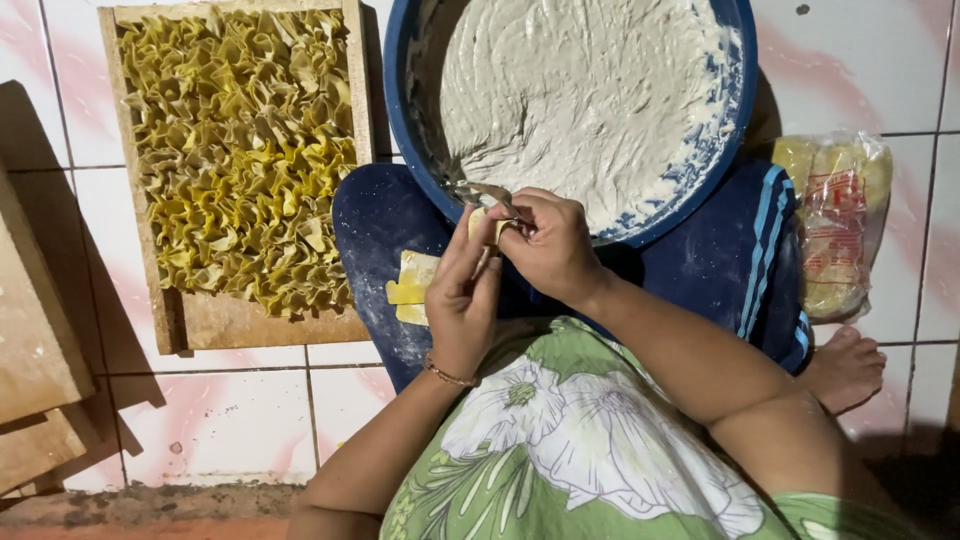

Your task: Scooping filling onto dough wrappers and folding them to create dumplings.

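My left hand (462, 290) cups a small yellow wrapper (480, 224) at its fingertips. My right hand (550, 245) grips a metal spoon (480, 190) whose tip rests on the wrapper, at the rim of a big blue bowl (735, 110) full of pale grey paste (580, 90). A few flat yellow wrappers (412, 285) lie on my dark blue trouser leg just below my left hand. To the left a wooden tray (235, 322) holds several folded yellow dumplings (240, 150).
A clear plastic bag of yellow wrappers (835, 225) lies on the white tiled floor (230, 420) at the right. Wooden boards (35, 340) are stacked at the left edge. My bare foot (845, 368) rests at the lower right.
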